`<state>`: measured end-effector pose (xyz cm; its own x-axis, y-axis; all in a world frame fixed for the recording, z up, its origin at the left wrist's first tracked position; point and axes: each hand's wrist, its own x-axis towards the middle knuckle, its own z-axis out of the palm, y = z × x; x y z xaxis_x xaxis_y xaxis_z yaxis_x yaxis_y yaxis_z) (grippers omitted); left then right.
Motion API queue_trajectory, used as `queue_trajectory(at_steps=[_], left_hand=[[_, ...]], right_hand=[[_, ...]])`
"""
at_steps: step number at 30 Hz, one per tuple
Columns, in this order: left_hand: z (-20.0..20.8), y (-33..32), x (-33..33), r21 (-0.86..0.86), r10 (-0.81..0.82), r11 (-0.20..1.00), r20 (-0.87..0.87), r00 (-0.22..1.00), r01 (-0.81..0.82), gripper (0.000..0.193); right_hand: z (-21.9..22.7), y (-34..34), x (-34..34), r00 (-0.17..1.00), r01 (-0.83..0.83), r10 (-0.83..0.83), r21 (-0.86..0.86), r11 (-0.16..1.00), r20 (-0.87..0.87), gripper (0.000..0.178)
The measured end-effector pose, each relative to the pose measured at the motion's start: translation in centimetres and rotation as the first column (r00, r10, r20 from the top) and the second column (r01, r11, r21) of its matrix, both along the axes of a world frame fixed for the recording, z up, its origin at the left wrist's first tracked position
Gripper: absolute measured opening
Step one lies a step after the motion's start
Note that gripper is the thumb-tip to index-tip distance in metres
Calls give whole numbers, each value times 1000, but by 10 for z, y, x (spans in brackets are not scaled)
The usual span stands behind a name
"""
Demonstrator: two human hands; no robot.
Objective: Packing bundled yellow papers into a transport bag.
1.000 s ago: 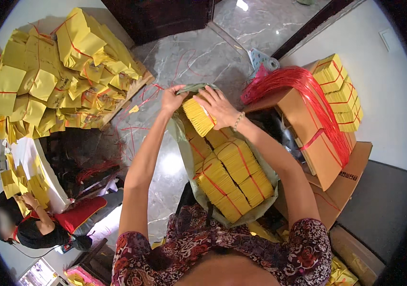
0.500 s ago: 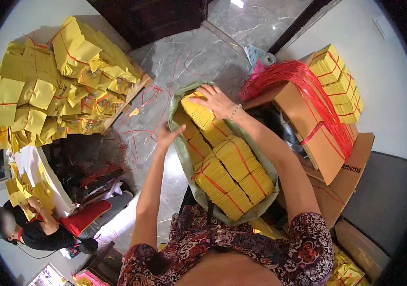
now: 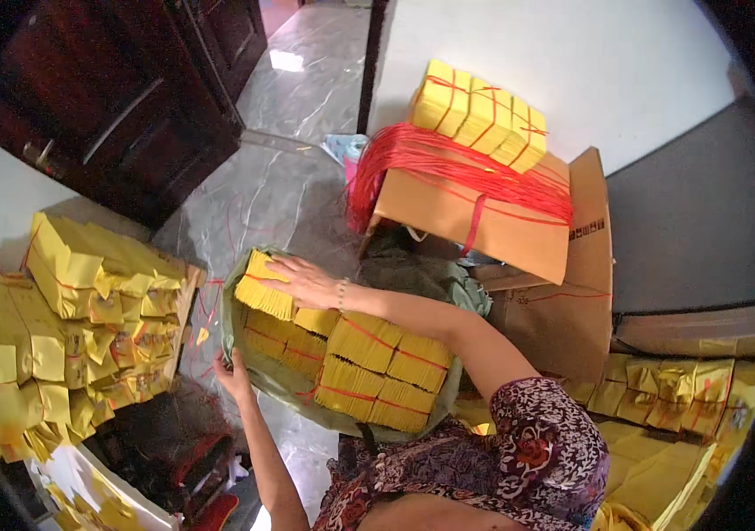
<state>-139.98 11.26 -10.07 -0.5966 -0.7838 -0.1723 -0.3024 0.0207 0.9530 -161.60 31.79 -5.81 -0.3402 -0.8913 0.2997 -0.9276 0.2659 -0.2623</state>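
Note:
A green sack [image 3: 285,389], its mouth open, holds several bundles of folded yellow paper [image 3: 369,345] tied with red string, set side by side. My right hand [image 3: 305,285] reaches across the sack, its fingers over the top of another yellow paper bundle [image 3: 264,288] at the far left end. That bundle sits higher than those around it; its underside is hidden. At the left rim, my left hand [image 3: 234,376] grips the sack's edge, fingers partly hidden by the fabric.
Yellow paper stacks [image 3: 32,345] are piled on the left. Cardboard boxes [image 3: 470,221] at the right carry red string [image 3: 448,164] and tied yellow bundles [image 3: 479,115]. More yellow packets [image 3: 661,398] lie at lower right. A dark door [image 3: 103,106] stands at the back left.
My view has turned to the right, so the sack appears lower and further left. The co-worker at lower left is mostly out of view. Both hands remain at the sack.

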Motion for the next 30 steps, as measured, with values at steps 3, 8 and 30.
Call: queue_trajectory(at_steps=[3,8,30], left_hand=[[32,32,-2,-413,29,910,143,989,34,38],[75,111,8,-455,-74,883,114,991,119,40],[83,275,37,-154,-423,879,187,887,451,33]], right_hand=[[19,70,-6,901,317,-248,-150,937,357,39],[-16,236,-69,406,910,-480,-294,293,777,19],[56,499,-276,-162,975,-904,204,-85,395,32]])
